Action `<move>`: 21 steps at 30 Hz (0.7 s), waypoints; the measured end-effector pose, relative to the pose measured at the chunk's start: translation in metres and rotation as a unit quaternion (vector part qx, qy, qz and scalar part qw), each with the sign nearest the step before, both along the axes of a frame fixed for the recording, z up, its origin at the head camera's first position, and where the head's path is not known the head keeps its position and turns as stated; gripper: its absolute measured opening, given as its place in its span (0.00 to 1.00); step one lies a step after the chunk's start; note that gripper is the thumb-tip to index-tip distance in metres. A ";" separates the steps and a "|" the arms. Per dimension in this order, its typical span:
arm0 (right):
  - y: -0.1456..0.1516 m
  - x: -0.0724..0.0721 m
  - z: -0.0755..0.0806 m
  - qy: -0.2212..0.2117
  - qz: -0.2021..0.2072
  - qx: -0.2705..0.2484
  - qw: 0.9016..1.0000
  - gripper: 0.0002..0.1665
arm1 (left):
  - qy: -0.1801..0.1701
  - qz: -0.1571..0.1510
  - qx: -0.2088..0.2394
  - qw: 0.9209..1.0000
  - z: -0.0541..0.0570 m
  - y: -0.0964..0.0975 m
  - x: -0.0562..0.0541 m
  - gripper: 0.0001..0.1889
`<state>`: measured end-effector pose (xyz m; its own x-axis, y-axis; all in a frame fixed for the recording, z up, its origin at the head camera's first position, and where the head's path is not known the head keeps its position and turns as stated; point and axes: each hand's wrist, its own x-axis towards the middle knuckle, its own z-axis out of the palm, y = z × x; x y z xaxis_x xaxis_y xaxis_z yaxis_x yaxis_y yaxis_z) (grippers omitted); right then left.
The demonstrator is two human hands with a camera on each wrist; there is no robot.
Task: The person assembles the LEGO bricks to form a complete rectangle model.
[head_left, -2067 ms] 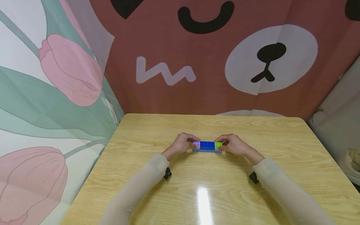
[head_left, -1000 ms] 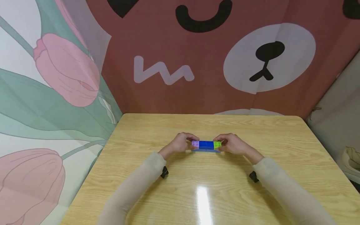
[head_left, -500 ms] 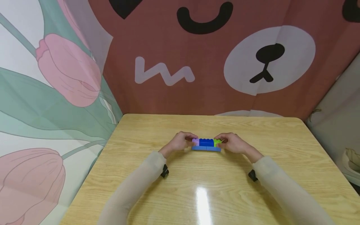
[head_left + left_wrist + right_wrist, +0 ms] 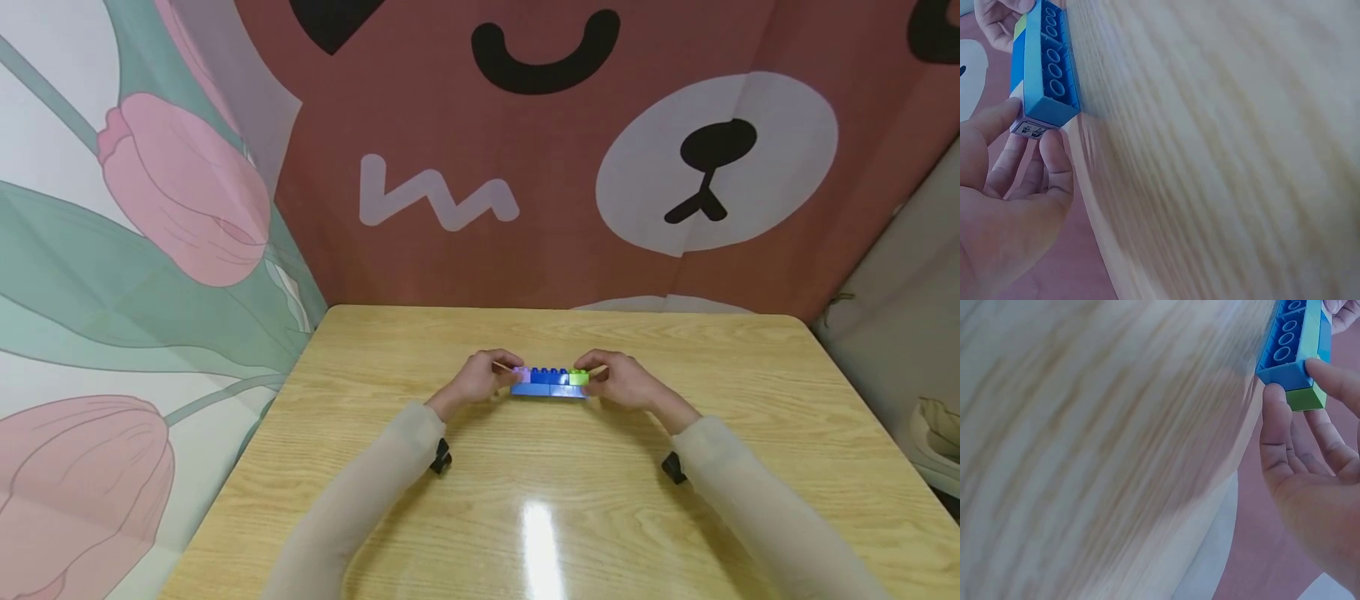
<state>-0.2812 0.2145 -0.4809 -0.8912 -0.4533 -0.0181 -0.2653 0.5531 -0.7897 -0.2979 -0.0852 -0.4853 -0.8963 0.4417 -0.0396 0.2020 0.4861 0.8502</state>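
Note:
Both hands hold a small assembly of toy building bricks near the far part of the table. Its upper row has a purple brick [image 4: 523, 376], a dark blue brick [image 4: 549, 377] and a lime green brick [image 4: 579, 377]. Beneath them run two lighter blue bricks [image 4: 531, 390], end to end. My left hand [image 4: 477, 377] pinches the purple end between thumb and fingers. At the green end, my right hand [image 4: 624, 381] grips with thumb and fingertips. Hollow undersides of the blue bricks [image 4: 1055, 75] show in both wrist views. The assembly is tilted, its long side facing me.
The wooden table [image 4: 570, 475] has its far edge a little beyond the hands. Behind it hangs a cloth with a bear face [image 4: 450, 267], and a tulip-printed cloth [image 4: 195, 192] covers the left side. A dark wrist camera [image 4: 441, 457] sits under the left sleeve.
The hands have tipped the brick assembly back: its studded top faced up before, and now the lighter blue front shows more. It has risen slightly in the head view. Both grips stay.

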 end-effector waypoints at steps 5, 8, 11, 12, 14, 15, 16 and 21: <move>0.001 -0.001 0.000 -0.012 -0.006 0.005 1.000 0.24 | -0.012 0.005 0.005 1.000 -0.002 -0.002 -0.001 0.14; 0.000 -0.002 0.001 -0.019 -0.010 0.010 1.000 0.27 | -0.021 0.009 0.005 1.000 -0.002 -0.003 -0.001 0.17; 0.000 -0.002 0.001 -0.025 -0.010 0.015 1.000 0.29 | -0.028 0.012 -0.002 1.000 -0.001 -0.004 -0.001 0.20; 0.000 -0.003 0.002 -0.026 -0.011 0.014 0.999 0.29 | -0.031 0.012 -0.003 0.999 -0.001 -0.004 -0.001 0.21; 0.000 -0.003 0.002 -0.029 -0.010 0.011 0.999 0.29 | -0.035 0.010 -0.002 0.999 0.001 -0.005 -0.001 0.22; 0.000 -0.003 0.002 -0.031 -0.010 0.009 0.999 0.28 | -0.037 0.009 -0.002 0.999 0.001 -0.005 -0.001 0.23; 0.001 -0.003 0.002 -0.032 -0.010 0.005 0.999 0.28 | -0.039 0.007 0.000 0.999 0.002 -0.006 -0.001 0.23; 0.001 -0.004 0.001 -0.032 -0.007 -0.008 0.999 0.27 | -0.050 0.005 0.012 0.999 0.002 -0.008 -0.001 0.24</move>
